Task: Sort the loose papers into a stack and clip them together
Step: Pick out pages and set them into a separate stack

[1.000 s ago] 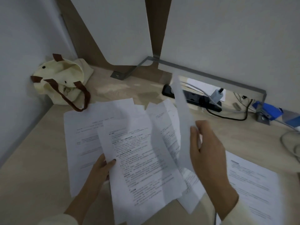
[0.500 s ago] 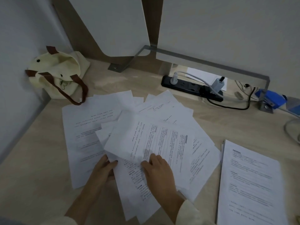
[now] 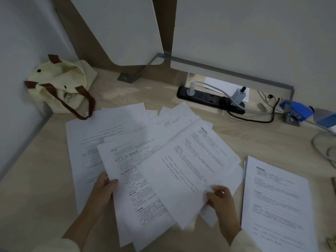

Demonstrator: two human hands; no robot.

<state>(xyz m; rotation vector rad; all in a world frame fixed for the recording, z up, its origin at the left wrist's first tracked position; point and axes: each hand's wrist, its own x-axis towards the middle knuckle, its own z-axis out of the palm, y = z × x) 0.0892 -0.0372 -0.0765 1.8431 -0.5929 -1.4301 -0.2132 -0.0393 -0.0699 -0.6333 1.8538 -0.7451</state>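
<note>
Several loose printed sheets (image 3: 131, 142) lie fanned and overlapping across the middle of the wooden desk (image 3: 36, 188). The top sheet (image 3: 187, 175) lies turned at an angle. My right hand (image 3: 221, 199) pinches its lower right edge between thumb and fingers. My left hand (image 3: 104, 186) grips the left edge of a sheet underneath (image 3: 127, 180), thumb on top. A tidier stack of papers (image 3: 276, 202) lies at the right, apart from the fan. No clip is visible.
A cream tote bag (image 3: 60, 88) with brown straps slumps in the far left corner. A black power strip (image 3: 209, 99) with plugs and cables runs along the back. A blue object (image 3: 296, 110) and grey cables (image 3: 325, 150) sit at the far right.
My right hand laid the sheet it held upright onto the fan, then slid to the right with that sheet's lower edge. My left hand stayed on its sheet.
</note>
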